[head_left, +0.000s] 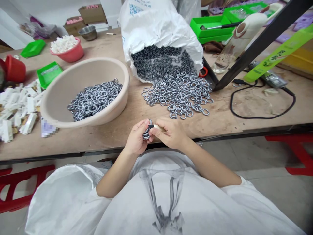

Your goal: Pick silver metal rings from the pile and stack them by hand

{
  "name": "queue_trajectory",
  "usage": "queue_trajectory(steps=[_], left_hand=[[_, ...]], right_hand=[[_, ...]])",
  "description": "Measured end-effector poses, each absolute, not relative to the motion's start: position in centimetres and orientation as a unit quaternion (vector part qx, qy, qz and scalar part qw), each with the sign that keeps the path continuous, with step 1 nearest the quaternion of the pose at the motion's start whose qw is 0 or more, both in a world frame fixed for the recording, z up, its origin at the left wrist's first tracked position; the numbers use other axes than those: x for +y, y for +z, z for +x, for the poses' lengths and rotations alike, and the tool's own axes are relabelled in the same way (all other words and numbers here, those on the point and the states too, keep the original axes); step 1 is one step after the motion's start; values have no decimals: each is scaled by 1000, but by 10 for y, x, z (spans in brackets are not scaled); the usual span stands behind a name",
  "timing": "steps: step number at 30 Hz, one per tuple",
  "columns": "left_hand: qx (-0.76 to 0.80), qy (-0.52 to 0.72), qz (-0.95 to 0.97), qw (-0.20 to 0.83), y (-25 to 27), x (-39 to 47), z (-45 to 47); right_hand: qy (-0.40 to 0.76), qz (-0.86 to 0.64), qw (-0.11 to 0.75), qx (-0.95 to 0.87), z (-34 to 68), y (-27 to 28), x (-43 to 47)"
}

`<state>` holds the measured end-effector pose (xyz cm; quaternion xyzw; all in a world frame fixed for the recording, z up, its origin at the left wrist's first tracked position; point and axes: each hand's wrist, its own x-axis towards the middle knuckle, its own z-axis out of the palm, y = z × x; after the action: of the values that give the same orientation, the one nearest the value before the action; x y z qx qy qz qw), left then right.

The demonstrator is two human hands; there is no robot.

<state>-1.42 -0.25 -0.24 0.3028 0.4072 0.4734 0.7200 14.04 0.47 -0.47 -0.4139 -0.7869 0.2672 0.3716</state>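
My left hand (136, 138) is closed around several grey metal-looking rings (146, 134) at the table's front edge. Meeting it there, my right hand (174, 132) pinches a small tool (151, 126) with a dark flat end and a pale handle. Its dark end touches or lies very close to the rings; the fingers hide the exact contact. Just beyond my hands, loose rings (181, 94) spill from a white sack (158, 29) lying on its side. A beige basin (53, 111) to the left holds a heap of similar rings (95, 99).
White plastic pieces (29, 104) cover the table's left end. Behind them are a green tray (50, 73) and a pink bowl (73, 54) of white parts. To the right, a dark metal bar (254, 45) slants upward beside a black cable (259, 117). Red stools (297, 150) stand below.
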Motion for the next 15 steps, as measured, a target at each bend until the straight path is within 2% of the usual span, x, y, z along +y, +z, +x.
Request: queue_trajectory(steps=[6, 10, 12, 13, 15], left_hand=[[397, 465, 329, 720, -9, -5, -17], [373, 409, 412, 724, -4, -14, -24], [403, 441, 475, 646, 11, -12, -36], [429, 478, 512, 571, 21, -8, -45], [499, 547, 570, 355, 45, 7, -68]], right_hand=[[312, -412, 356, -779, 140, -9, 11], [276, -533, 359, -714, 153, -20, 31], [235, -585, 344, -696, 165, -22, 42], [211, -609, 327, -691, 171, -23, 47], [155, -652, 283, -687, 181, -22, 55]])
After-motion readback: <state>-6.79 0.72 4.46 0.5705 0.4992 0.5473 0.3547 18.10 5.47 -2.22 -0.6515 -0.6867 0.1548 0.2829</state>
